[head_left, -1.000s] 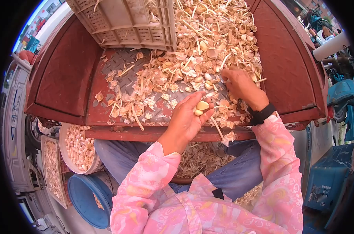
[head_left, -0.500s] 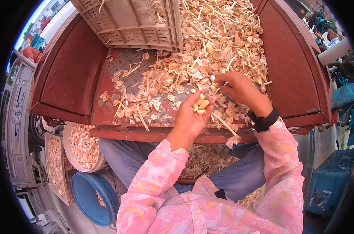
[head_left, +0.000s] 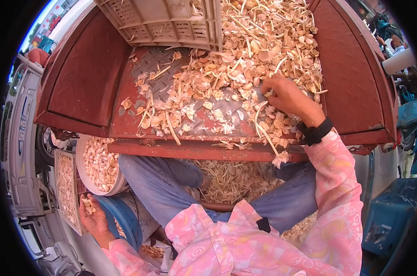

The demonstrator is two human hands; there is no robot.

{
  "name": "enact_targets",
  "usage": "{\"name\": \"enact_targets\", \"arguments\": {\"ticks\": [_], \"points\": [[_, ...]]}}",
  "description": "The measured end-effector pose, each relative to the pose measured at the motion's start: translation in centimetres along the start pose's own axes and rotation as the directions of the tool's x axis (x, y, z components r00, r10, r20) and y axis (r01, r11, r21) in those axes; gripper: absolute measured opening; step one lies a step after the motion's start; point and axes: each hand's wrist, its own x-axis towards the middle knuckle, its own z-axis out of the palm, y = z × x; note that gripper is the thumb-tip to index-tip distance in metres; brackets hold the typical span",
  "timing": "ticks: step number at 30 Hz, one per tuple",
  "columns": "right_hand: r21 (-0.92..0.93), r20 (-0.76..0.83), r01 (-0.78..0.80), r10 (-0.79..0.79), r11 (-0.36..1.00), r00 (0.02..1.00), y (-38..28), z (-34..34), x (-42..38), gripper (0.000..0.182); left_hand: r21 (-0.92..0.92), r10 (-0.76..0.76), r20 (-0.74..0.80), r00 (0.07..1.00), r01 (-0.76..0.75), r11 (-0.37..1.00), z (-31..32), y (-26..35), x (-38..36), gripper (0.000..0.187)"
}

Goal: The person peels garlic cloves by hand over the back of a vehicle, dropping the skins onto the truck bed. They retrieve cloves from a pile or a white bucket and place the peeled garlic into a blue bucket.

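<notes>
Left hand (head_left: 93,216): out to the person's left, by the blue bucket (head_left: 130,211) and just below the white bucket (head_left: 121,185). Palm up, fingers part-curled round a few pale garlic cloves (head_left: 89,207). Exact count hard to read.

Right hand (head_left: 285,97): over the husk pile (head_left: 259,55) on the red cart bed (head_left: 194,150), fingertips pinched together on a small pale piece (head_left: 268,93). Looks like a clove, can't confirm, fingers cover part of it. Dark band (head_left: 316,133) on that wrist.

Progress: white bucket holds a big heap of cloves (head_left: 100,165), so I'd call a good share already separated. Blue bucket has some pale bits visible inside; the rest of its contents is hidden.

Left on the bed: a broad spread of husks, stems and loose cloves, thickest toward the far side and on the right. A few cloves sit among husks near the right hand. Near side is thinner, mostly scraps over the metal plate. My read: plenty still to pick through, nowhere near finished.

Also around: plastic crate (head_left: 171,27) standing tilted on the bed at the far left; low crate (head_left: 79,186) of husks beside the white bucket; long stem (head_left: 267,137) hanging over the near lip; more husks and stems (head_left: 231,179) on the ground between the legs.
</notes>
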Motion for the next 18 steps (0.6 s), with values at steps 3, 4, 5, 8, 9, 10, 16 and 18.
{"name": "enact_targets", "arguments": {"ticks": [3, 4, 5, 8, 9, 10, 16, 18], "points": [[-0.084, -0.065, 0.007, -0.012, 0.996, 0.998, 0.3, 0.3, -0.7, 0.015, 0.424, 0.354, -0.417, 0.837, -0.165, 0.890, -11.8, 3.1, -2.5, 0.032], [-0.137, -0.092, 0.033, -0.046, 0.990, 0.995, 0.6, 0.4, -0.8, 0.015, 0.485, 0.294, -0.503, 0.813, -0.016, 0.874, -11.9, 2.4, -3.8, 0.033], [-0.190, -0.121, 0.057, -0.081, 0.980, 0.989, 0.8, 0.3, -0.8, 0.015, 0.527, 0.243, -0.585, 0.774, 0.135, 0.839, -12.0, 1.3, -5.2, 0.034], [-0.086, 0.013, -0.014, 0.015, 0.996, 1.000, 0.8, -0.4, -0.4, 0.016, 0.858, 0.450, -0.431, 0.782, 0.201, 0.472, -14.9, 0.0, -5.8, 0.031], [-0.063, 0.026, -0.033, 0.035, 0.997, 0.999, 0.7, -0.5, -0.4, 0.015, 0.950, 0.532, -0.278, 0.800, 0.148, 0.274, -16.1, -0.2, -5.5, 0.029], [-0.041, 0.040, -0.051, 0.052, 0.998, 0.998, 0.6, -0.6, -0.2, 0.015, 0.983, 0.584, -0.148, 0.798, 0.054, 0.176, -15.0, -0.3, -4.9, 0.030], [0.256, -0.038, -0.180, 0.196, 0.950, 0.980, -0.2, -1.0, -0.8, 0.013, 0.621, 0.158, 0.335, 0.929, -0.344, 0.704, 12.8, -10.6, -5.6, 0.027], [0.368, -0.025, -0.123, 0.142, 0.922, 0.990, -2.4, -1.9, -1.0, 0.014, 0.497, -0.259, 0.463, 0.847, -0.006, 0.868, 18.3, -16.7, -6.4, 0.038]]}}
